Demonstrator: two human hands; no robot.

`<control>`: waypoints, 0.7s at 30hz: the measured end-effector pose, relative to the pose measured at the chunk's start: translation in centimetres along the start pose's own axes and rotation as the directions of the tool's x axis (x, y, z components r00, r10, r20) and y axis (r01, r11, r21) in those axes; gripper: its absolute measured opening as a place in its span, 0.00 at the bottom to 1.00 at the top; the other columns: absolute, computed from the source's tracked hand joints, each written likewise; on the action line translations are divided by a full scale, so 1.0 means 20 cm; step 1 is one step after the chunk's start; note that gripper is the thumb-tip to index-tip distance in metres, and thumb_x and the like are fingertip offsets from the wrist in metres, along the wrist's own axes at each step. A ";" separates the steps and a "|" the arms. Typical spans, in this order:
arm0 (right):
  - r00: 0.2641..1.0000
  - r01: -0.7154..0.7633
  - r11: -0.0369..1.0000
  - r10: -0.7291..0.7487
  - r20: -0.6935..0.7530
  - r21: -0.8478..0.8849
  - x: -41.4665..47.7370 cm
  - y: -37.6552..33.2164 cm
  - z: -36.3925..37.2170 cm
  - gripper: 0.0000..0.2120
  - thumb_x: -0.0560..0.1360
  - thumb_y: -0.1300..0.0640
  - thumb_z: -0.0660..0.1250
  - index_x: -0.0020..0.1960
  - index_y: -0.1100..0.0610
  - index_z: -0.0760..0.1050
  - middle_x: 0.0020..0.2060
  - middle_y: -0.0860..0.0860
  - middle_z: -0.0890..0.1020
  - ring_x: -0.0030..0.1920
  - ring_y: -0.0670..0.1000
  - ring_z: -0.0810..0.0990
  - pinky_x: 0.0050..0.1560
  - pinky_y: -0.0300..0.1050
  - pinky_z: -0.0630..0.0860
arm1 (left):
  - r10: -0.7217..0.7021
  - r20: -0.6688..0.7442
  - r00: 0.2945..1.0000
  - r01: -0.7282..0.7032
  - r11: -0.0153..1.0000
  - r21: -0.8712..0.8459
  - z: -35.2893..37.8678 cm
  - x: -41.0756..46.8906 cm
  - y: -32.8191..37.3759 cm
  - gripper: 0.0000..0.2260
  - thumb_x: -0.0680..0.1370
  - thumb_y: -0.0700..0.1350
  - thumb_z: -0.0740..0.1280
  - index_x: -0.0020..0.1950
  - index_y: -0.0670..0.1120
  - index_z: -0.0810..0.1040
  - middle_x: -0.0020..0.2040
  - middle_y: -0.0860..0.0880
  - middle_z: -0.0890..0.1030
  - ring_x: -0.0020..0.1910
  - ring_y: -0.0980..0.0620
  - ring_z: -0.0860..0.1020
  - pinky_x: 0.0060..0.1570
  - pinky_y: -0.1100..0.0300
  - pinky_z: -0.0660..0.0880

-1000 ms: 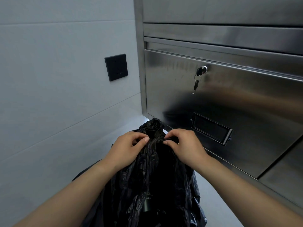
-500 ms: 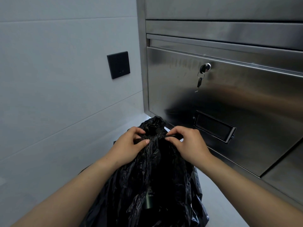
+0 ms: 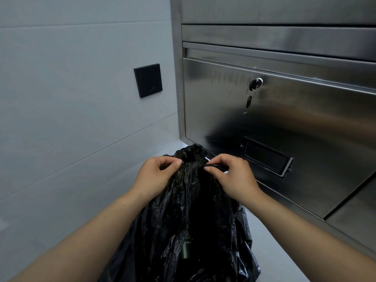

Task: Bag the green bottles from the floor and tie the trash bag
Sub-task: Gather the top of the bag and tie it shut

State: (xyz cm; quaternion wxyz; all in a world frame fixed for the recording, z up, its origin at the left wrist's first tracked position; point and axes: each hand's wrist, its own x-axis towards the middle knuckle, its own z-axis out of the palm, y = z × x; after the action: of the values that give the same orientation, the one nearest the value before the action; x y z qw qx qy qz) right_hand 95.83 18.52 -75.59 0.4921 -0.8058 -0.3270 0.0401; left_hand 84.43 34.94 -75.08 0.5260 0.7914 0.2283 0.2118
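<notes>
Steel cabinet [image 3: 284, 129] behind; bag [image 3: 189, 210] hides contents, bottom cut off; left hand [image 3: 154, 176] and right hand [image 3: 234, 178] pinch its neck.

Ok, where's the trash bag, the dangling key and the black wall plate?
trash bag [image 3: 189, 206], head view, crinkled front below the gathered neck.
dangling key [image 3: 248, 102], head view, its dark head.
black wall plate [image 3: 148, 80], head view, its middle.

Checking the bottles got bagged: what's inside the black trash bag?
One dark cylindrical shape shows low in the black trash bag, perhaps a bottle. The plastic hides the rest; the left hand and right hand pinch its gathered neck.
</notes>
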 end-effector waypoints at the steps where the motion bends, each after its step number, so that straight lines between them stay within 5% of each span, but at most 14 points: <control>1: 1.000 -0.005 1.000 0.005 0.004 0.004 0.00 0.00 0.00 0.02 0.69 0.55 0.74 0.41 0.50 0.81 0.35 0.42 0.82 0.38 0.38 0.79 0.39 0.27 0.72 | 0.012 0.007 1.000 -0.013 1.000 0.018 0.00 0.00 0.00 0.03 0.74 0.45 0.71 0.42 0.54 0.82 0.43 0.57 0.84 0.41 0.64 0.80 0.47 0.71 0.72; 8: 0.987 -0.146 0.979 0.133 0.093 0.144 0.01 0.03 -0.03 0.06 0.71 0.59 0.72 0.38 0.52 0.78 0.32 0.46 0.81 0.24 0.40 0.76 0.29 0.30 0.71 | 0.009 0.016 1.000 -0.010 0.999 0.030 -0.06 0.01 -0.02 0.05 0.69 0.44 0.75 0.38 0.55 0.84 0.38 0.55 0.85 0.37 0.59 0.81 0.44 0.68 0.77; 21: 0.950 -0.302 0.925 0.272 0.151 0.230 0.00 0.09 -0.17 0.05 0.73 0.63 0.69 0.40 0.56 0.79 0.35 0.53 0.83 0.27 0.42 0.76 0.27 0.31 0.70 | -0.047 -0.115 0.992 0.049 0.999 0.012 -0.25 0.03 -0.10 0.07 0.72 0.39 0.72 0.37 0.51 0.81 0.30 0.59 0.83 0.30 0.64 0.78 0.37 0.76 0.73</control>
State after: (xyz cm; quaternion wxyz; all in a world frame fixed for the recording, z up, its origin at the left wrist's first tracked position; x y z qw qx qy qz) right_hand 98.06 15.35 -75.26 0.5588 -0.7726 -0.2259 0.1997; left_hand 81.71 39.57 -75.04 0.5112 0.7759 0.2787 0.2428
